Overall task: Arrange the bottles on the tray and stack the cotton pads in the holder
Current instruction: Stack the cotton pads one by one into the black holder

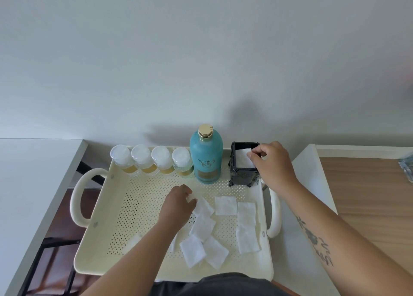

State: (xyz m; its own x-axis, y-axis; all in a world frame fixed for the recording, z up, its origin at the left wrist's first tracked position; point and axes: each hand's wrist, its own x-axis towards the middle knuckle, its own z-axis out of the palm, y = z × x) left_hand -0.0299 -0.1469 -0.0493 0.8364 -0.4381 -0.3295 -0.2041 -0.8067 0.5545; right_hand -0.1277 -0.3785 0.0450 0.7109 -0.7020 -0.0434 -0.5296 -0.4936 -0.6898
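Note:
A cream perforated tray (138, 208) holds everything. Along its far edge stand several small clear bottles (143, 160) with white caps and yellowish liquid, then a tall teal bottle (206, 157) with a gold cap. To the right of it is a black square holder (243, 163) with a white cotton pad (244, 156) inside. My right hand (271, 165) is at the holder's rim, fingers pinched on that pad. My left hand (178, 203) rests mid-tray, fingertips pinching a loose pad (202, 206). Several white square pads (225, 205) lie scattered on the near right part of the tray.
A white table (29, 184) stands to the left, with dark legs and brown floor showing in the gap. A white-edged wooden surface (368, 195) lies on the right with a clear object (407, 166) at the frame edge. A plain wall is right behind the tray.

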